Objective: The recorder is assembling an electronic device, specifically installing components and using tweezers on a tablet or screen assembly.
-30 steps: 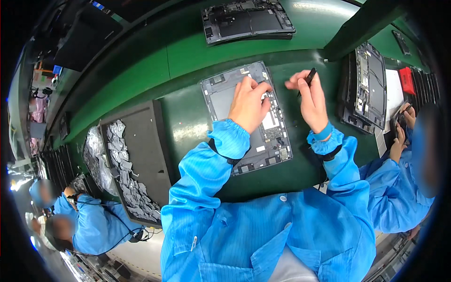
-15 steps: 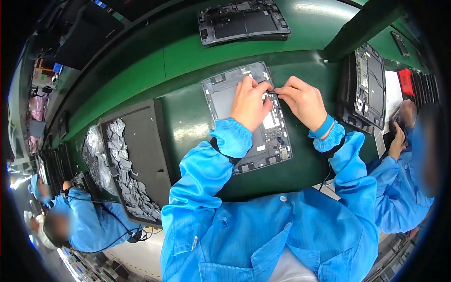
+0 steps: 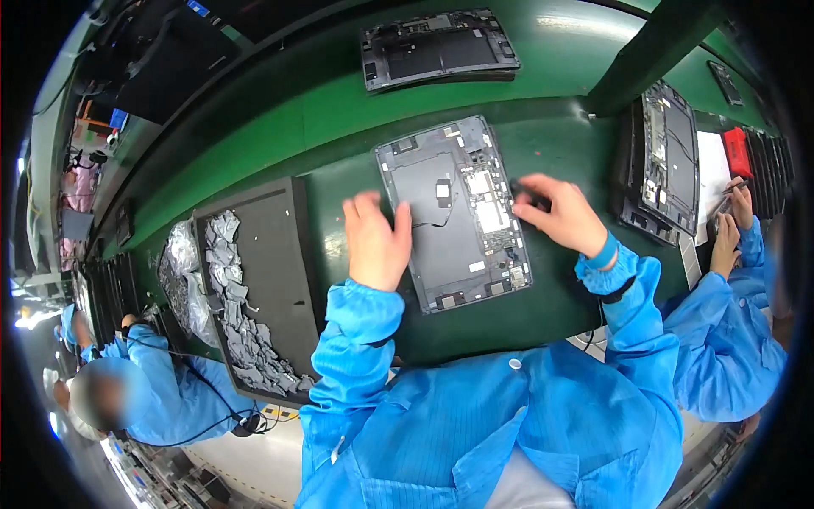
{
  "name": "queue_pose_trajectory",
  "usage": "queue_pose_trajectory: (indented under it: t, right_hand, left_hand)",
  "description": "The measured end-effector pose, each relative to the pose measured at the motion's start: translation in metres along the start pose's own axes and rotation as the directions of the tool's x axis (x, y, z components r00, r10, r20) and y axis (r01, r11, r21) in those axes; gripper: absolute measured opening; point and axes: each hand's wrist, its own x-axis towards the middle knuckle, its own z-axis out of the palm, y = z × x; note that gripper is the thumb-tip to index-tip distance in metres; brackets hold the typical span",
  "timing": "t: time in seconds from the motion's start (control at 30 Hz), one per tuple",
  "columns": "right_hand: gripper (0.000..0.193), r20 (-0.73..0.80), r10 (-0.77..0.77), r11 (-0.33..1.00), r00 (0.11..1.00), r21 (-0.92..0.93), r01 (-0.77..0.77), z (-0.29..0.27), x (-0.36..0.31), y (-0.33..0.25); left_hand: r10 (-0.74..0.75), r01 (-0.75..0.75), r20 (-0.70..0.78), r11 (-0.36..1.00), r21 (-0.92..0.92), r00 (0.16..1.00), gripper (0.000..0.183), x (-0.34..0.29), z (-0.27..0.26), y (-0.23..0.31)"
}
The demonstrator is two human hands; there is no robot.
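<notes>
Both hands have pulled apart since half a sec ago: then they met over the right half of the opened tablet, now they sit at its two long sides.

Green bench (image 3: pixel 254 144) carries everything. Opened tablet (image 3: pixel 454 212), back cover off, lies flat near the bench's front edge, roughly mid-width, slightly tilted; dark battery area, small boards and a thin cable show inside. Dark tray (image 3: pixel 271 254) sits toward the front-left edge w/ a heap of grey foil-like pieces (image 3: pixel 233 314) along its left side. Another open unit (image 3: pixel 437 47) lies at the far edge, a third (image 3: pixel 666 161) toward the right edge by a co-worker's sleeve (image 3: pixel 729 331).

Left hand (image 3: pixel 376 242): fingers spread, loosely flat, thumb side touching the tablet's left edge, holding nothing I can see. Right hand (image 3: pixel 564 216): curled, fingertips pinching a small dark item (image 3: pixel 524 197) at the tablet's right edge; can't tell what it is.

Progress, judging only: internals look seated, cover not on yet, so likely mid-way.
</notes>
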Motion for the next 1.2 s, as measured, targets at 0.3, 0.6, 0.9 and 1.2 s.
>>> queue_pose_trajectory:
  t: [0.3,0.6,0.9,1.2]
  right_hand:
    - [0.043,-0.207,0.0,0.957,0.978,0.283,0.06,0.027,0.021,0.017]
    - [0.018,-0.278,0.136,0.762,0.951,0.643,0.079,0.017,0.017,-0.036]
    - [0.017,0.009,-0.023,0.882,1.0,0.471,0.016,0.043,-0.019,-0.007]
    - [0.018,-0.021,0.034,0.911,0.999,0.411,-0.023,0.051,-0.027,0.005]
  left_hand:
    - [-0.21,0.305,0.221,0.679,-0.668,0.952,0.039,0.012,0.004,-0.025]
    - [-0.334,0.299,0.117,0.567,-0.768,0.935,0.047,0.086,-0.057,-0.031]
    - [-0.518,0.187,-0.541,0.814,-0.55,0.663,0.024,0.233,-0.147,-0.351]
    - [-0.535,0.642,-0.421,0.749,0.165,0.732,0.03,0.279,-0.148,-0.275]
